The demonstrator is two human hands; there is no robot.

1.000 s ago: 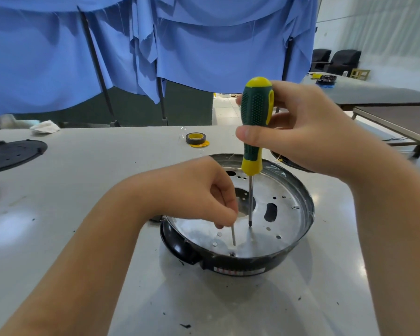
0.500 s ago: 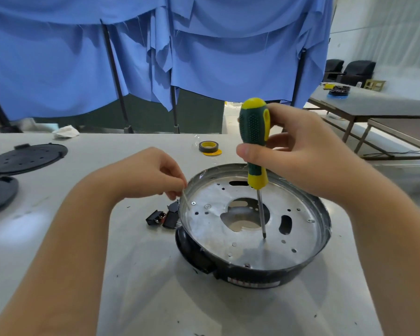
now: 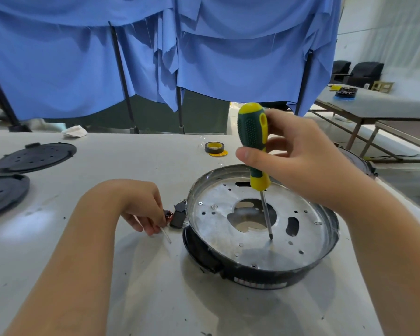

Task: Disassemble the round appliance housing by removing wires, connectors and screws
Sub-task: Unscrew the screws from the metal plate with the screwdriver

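Observation:
The round appliance housing (image 3: 260,270) sits on the table, a black ring around a silver metal plate with a large centre hole and several small holes. My right hand (image 3: 298,161) grips a green and yellow screwdriver (image 3: 254,139) upright, its tip resting on the plate. To the left of the housing, my left hand (image 3: 141,204) is low over the table and pinches a long thin screw (image 3: 166,236), whose far end touches the tabletop.
Small black connector parts (image 3: 177,215) lie between my left hand and the housing. Two black round covers (image 3: 34,157) lie at the far left. A tape roll (image 3: 214,147) sits behind the housing, and a crumpled cloth (image 3: 74,131) lies at the back edge.
My left hand has lifted the long screw out of the housing and carried it left and down to the tabletop. The screwdriver has stayed upright on the plate.

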